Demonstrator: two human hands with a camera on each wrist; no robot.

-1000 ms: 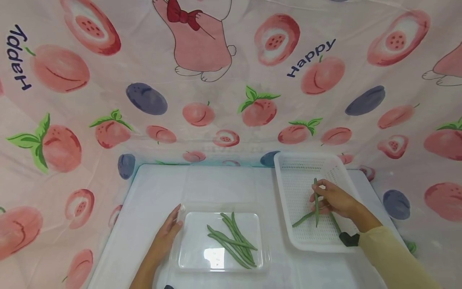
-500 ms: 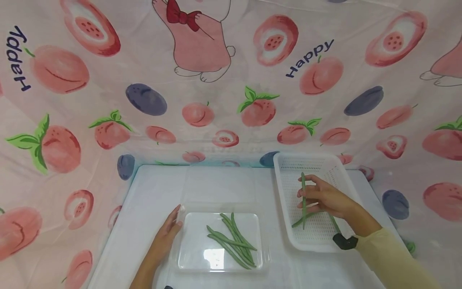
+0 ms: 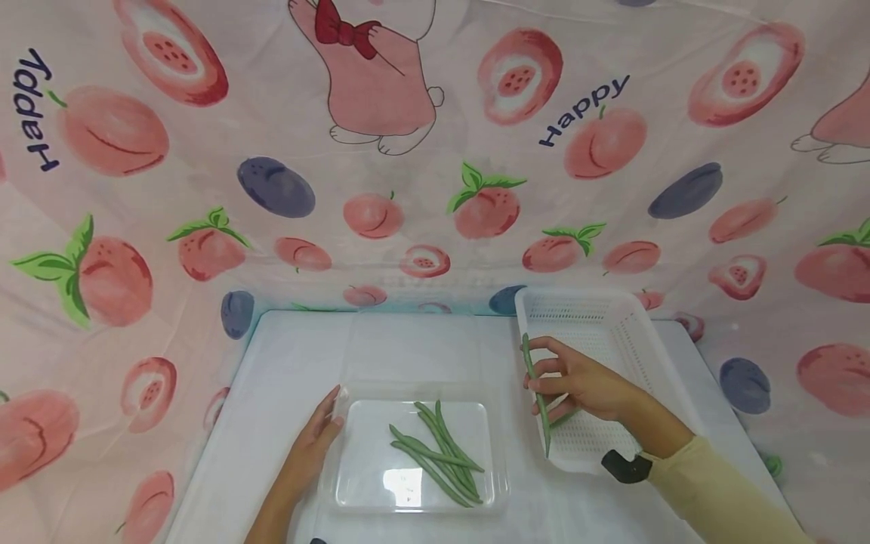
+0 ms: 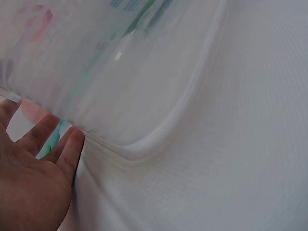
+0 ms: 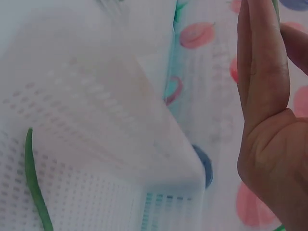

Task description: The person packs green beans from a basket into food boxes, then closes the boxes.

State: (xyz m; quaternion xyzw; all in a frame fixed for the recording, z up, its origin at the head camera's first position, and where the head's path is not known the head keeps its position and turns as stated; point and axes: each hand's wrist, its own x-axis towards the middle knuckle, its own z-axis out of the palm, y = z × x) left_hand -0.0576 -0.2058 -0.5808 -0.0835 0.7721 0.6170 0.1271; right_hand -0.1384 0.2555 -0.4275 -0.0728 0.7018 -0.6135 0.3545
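My right hand (image 3: 584,385) pinches a long green bean (image 3: 535,385) between thumb and fingers, over the left rim of the white perforated basket (image 3: 578,298). In the right wrist view only a sliver of that bean shows behind the fingers. Another green bean (image 5: 34,183) lies on the basket floor, partly hidden by the right hand in the head view. Several green beans (image 3: 442,449) lie crossed in the right half of a clear plastic box (image 3: 370,389). My left hand (image 3: 314,438) rests against the box's left side, its fairly straight fingers touching the rim.
Both containers sit on a white table (image 3: 292,355). A pink fruit-print cloth (image 3: 421,189) rises behind and beside it. A dark curved piece (image 3: 627,467) sits at the right sleeve (image 3: 707,487), over the basket's front edge.
The right hand has carried the green bean left, from over the middle of the basket to its left rim. The left hand, box and basket have stayed put.
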